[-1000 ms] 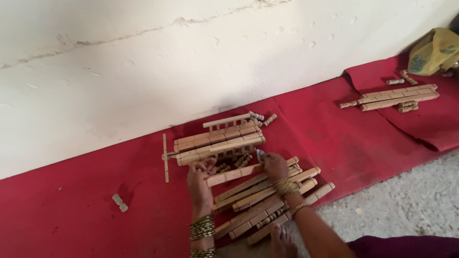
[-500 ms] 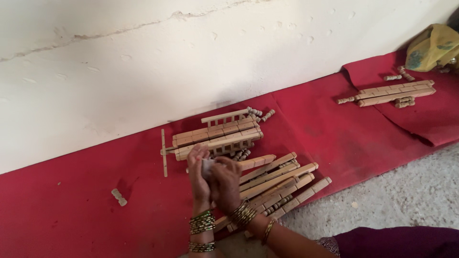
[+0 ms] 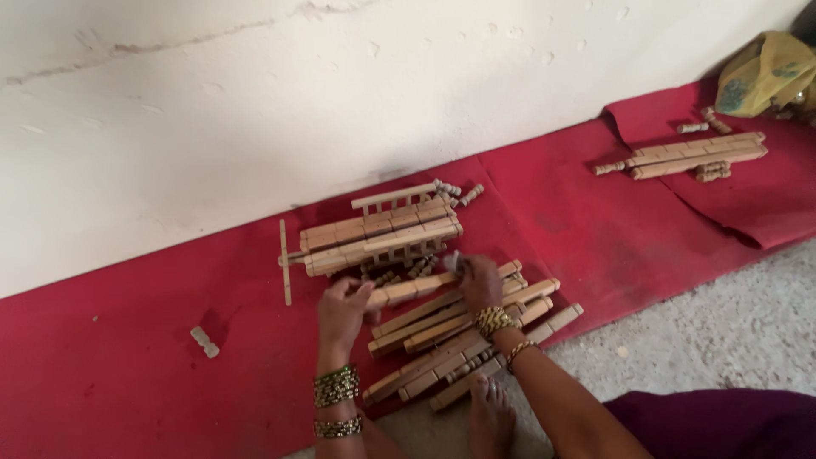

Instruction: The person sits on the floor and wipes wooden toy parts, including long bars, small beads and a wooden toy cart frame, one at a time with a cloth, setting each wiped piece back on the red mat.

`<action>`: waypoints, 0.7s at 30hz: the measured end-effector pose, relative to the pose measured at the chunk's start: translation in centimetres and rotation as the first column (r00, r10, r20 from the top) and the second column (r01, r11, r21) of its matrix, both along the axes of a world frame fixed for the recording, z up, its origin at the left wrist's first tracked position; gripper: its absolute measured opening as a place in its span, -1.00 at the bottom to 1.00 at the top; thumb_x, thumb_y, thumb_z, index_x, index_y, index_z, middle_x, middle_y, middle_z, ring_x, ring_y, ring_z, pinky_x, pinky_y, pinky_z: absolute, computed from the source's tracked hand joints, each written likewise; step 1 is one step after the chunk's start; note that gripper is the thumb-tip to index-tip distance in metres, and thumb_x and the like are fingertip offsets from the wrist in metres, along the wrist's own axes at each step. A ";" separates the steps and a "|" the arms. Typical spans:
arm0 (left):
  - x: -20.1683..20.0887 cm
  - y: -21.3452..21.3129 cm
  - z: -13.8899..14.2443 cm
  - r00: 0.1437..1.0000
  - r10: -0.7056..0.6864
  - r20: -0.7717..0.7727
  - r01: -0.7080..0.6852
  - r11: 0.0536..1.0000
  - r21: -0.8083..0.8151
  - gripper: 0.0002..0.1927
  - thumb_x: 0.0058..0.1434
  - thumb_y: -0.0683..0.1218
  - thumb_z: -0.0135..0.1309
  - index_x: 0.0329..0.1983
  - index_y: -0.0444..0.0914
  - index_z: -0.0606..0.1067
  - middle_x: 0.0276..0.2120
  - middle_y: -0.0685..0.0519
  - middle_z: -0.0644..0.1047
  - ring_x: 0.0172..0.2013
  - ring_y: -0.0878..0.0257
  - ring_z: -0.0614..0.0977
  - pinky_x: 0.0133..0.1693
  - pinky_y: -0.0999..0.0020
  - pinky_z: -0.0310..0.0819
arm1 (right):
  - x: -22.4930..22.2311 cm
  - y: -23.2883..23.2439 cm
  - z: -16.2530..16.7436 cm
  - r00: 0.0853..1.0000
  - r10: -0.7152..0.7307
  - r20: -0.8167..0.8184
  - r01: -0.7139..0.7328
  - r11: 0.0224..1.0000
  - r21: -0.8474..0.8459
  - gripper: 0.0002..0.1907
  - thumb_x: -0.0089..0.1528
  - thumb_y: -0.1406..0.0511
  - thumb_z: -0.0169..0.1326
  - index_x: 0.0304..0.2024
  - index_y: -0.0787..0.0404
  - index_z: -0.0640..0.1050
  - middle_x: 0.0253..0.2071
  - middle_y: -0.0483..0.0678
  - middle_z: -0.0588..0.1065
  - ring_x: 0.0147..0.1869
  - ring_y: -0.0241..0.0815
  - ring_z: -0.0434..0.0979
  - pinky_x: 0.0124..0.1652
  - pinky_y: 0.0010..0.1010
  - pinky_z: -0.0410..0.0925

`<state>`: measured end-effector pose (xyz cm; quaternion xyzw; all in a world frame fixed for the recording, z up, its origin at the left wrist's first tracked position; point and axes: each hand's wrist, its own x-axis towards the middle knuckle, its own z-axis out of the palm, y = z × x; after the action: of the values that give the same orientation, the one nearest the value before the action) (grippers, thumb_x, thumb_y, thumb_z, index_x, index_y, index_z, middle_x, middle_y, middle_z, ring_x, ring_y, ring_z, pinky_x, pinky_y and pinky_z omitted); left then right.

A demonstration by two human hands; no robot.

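Head view, nearest first: a bare foot point(image 3: 489, 412) rests by the loose wooden bars point(image 3: 463, 340) on the red mat point(image 3: 127, 374). Left hand point(image 3: 342, 310) closes its grip on one end of a notched wooden bar point(image 3: 408, 290); right hand point(image 3: 478, 280) pinches the other end. Its long axis runs left-right, rising slightly rightward. It looks light, stiff and dry, best held at both ends. Beyond lies a stacked bundle point(image 3: 378, 235) near the wall point(image 3: 340, 102).

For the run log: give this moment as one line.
left hand: grips slat end | right hand: on slat's other end | below: slat pile | behind: assembled rack | surface: red mat
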<state>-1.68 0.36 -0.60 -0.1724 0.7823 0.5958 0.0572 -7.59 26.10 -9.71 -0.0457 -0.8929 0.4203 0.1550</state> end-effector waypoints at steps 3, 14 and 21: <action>0.2 0.8 2.4 0.970 0.006 -0.241 -0.020 0.998 -0.058 -0.79 0.13 -0.07 0.21 -0.29 -0.33 0.57 -0.47 -0.05 0.66 -0.49 0.28 0.70 -0.46 0.46 0.64 | 0.1 -0.3 2.7 0.997 -0.076 -0.028 0.077 0.996 0.039 -0.85 0.22 0.33 0.08 -0.22 0.20 0.63 -0.15 0.08 0.56 -0.12 -0.03 0.56 -0.13 -0.21 0.48; 0.2 1.2 -0.4 0.954 0.189 -0.233 -0.134 0.964 0.231 -0.45 0.50 0.13 -0.38 -0.43 -0.29 0.41 -0.56 0.15 0.35 -0.60 0.42 0.31 -0.58 0.44 0.22 | 5.7 -14.4 7.7 0.807 0.293 -0.512 -0.372 0.926 -0.057 -0.90 0.11 0.39 0.26 -0.36 0.18 0.56 -0.36 -0.10 0.50 -0.24 -0.16 0.44 -0.30 -0.31 0.37; 0.3 1.7 -1.1 0.967 0.213 -0.137 -0.151 0.918 0.366 -0.68 0.34 -0.01 -0.08 -0.25 -0.40 0.47 -0.32 -0.03 0.57 -0.29 0.22 0.71 -0.17 0.20 0.77 | 1.7 -4.2 2.0 0.979 -0.025 -0.205 0.029 0.999 0.014 -0.83 0.01 0.38 0.30 -0.37 0.26 0.58 -0.28 0.01 0.51 -0.17 -0.07 0.46 -0.16 -0.21 0.38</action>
<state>-1.36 2.07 -1.74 -0.1789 0.6452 0.7418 -0.0371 -5.87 21.90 -7.71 -0.0132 -0.8750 0.4131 0.2520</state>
